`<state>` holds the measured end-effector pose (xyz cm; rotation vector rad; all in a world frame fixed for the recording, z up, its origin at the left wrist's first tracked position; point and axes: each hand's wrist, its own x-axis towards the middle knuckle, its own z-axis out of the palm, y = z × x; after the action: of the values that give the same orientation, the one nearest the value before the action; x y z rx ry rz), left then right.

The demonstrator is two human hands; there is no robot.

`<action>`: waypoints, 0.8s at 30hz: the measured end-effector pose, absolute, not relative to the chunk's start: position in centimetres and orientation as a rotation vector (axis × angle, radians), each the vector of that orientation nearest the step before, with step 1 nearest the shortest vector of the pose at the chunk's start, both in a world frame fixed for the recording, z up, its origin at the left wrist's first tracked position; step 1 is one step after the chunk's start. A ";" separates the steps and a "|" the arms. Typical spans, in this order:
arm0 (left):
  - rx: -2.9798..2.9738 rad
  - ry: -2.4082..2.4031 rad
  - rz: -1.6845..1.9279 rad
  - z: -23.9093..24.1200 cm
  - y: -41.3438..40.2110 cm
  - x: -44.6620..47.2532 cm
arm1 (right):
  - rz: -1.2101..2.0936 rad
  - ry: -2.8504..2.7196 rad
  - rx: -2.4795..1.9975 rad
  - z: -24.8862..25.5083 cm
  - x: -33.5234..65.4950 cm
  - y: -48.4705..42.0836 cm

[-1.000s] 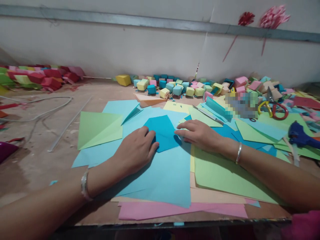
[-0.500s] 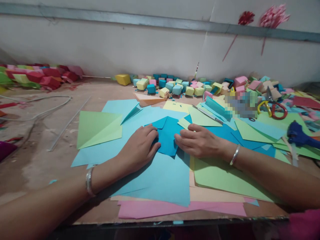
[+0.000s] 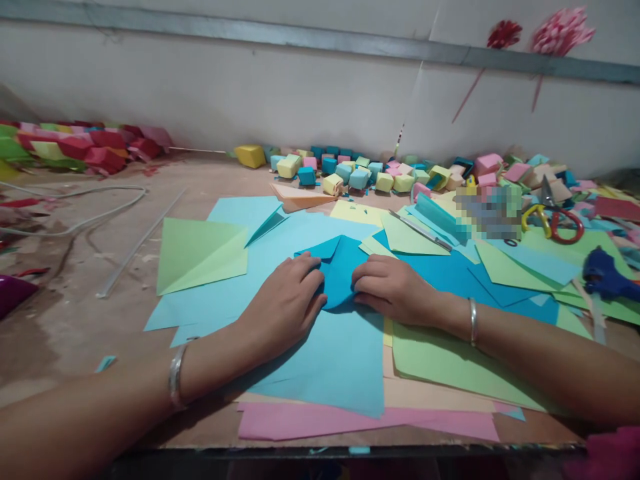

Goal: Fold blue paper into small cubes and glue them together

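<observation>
A darker blue sheet of paper (image 3: 340, 273), partly folded at its top left, lies between my hands and bows up slightly. My left hand (image 3: 287, 293) grips its left edge, fingers curled with the thumb toward the near side. At the right edge, my right hand (image 3: 393, 287) pinches the sheet with bent fingers. The fingertips of both hands are partly hidden. Beneath is a stack of light blue paper (image 3: 325, 373). A creased light green sheet (image 3: 203, 257) rests to the left of my left hand.
Small folded paper boxes (image 3: 357, 179) line the wall. Scissors (image 3: 553, 223) and a blue glue gun (image 3: 607, 273) lie at the right. A slim cutter (image 3: 420, 230) rests on paper. Green sheets (image 3: 440, 353) lie under my right forearm. A glue stick (image 3: 143, 243) and a white cable (image 3: 120, 190) are at left.
My right hand has closed onto the blue sheet's right edge. The sheet, flatter before, now curves upward between my hands. My left hand stays at its left side.
</observation>
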<state>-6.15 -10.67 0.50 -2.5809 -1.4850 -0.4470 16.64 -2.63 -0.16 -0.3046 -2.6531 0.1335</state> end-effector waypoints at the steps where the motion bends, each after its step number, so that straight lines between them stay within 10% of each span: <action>1: -2.567 -1.443 -0.429 0.6 -10.9 -6.1 | 0.196 -2.627 -0.360 -0.4 16.6 -2.5; 24: -2.703 -1.259 -0.471 0.4 -13.0 -5.6 | 0.061 -2.711 -0.895 -0.9 16.4 -2.1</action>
<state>-5.62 -12.99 0.37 -2.7029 -1.2594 -0.4706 16.38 -2.12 -0.87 -0.8948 -2.7113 0.0610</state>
